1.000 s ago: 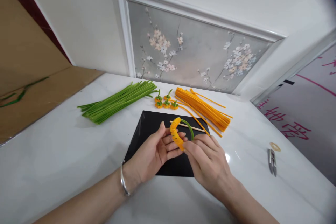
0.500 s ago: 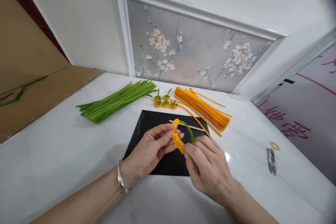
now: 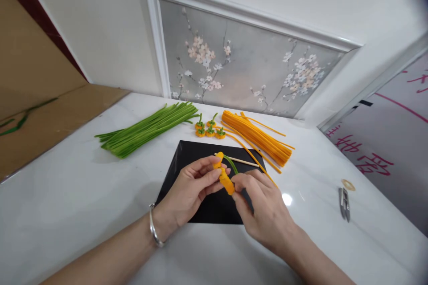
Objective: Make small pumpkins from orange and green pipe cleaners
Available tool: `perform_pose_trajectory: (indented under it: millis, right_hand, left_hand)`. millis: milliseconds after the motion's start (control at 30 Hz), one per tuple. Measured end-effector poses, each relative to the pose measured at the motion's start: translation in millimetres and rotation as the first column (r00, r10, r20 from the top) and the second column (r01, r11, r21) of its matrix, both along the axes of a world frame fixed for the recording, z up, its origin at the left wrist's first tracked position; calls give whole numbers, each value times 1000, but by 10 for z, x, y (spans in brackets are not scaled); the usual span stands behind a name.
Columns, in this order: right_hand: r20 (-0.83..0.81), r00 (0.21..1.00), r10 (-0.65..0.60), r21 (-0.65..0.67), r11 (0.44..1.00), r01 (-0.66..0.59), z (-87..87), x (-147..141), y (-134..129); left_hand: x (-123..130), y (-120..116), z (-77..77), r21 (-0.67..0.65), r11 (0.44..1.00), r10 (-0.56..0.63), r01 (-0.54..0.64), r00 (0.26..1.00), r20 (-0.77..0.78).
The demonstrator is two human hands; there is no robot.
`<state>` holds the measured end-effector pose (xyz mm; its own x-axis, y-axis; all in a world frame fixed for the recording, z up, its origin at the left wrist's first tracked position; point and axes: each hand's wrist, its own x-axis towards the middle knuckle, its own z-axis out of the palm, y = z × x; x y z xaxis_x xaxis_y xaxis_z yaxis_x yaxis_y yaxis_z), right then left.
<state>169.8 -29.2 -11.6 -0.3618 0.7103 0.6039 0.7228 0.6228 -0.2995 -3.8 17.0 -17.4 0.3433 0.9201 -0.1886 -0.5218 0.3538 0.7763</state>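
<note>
An orange coiled fuzzy piece point(image 3: 227, 183) is held between both hands above a black mat point(image 3: 177, 164). My left hand point(image 3: 194, 187) pinches its upper part with thumb and fingers. The lower end is gripped by the thumb and forefinger of my right hand point(image 3: 262, 205). A green fuzzy stem point(image 3: 231, 164) curves from the top of the orange piece toward my right hand. Behind the hands, a thin wooden stick point(image 3: 245, 161) lies on the mat.
A bundle of green stems point(image 3: 150, 129) lies at the left, an orange bundle point(image 3: 259, 138) at the right. Several small orange pieces with green tops point(image 3: 210, 132) sit between them. Snips point(image 3: 344, 205) and a yellowish ring point(image 3: 348, 184) lie far right. A framed floral panel point(image 3: 234, 53) stands behind.
My right hand has shifted slightly left and its fingers have moved on the lower end of the orange piece. Less of the green stem shows. The orange piece's top has tilted left.
</note>
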Motion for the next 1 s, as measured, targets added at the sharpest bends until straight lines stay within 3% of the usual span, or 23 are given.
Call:
perform_pose_trajectory:
  millis: [233, 467, 700, 1000]
  right_hand:
    - [-107, 994, -9, -91, 996, -1, -41, 10, 10]
    - [-80, 997, 21, -69, 997, -27, -14, -22, -20]
    - [-71, 997, 15, 12, 1000, -14, -37, -49, -13]
    - [-112, 993, -21, -14, 1000, 19, -93, -17, 13]
  left_hand:
    - [9, -34, 30, -12, 1000, -14, 14, 1000, -21]
    - [60, -80, 52, -33, 999, 17, -19, 999, -47]
    - [99, -101, 1, 33, 999, 22, -20, 998, -52]
    - [70, -76, -31, 49, 999, 24, -21, 998, -65]
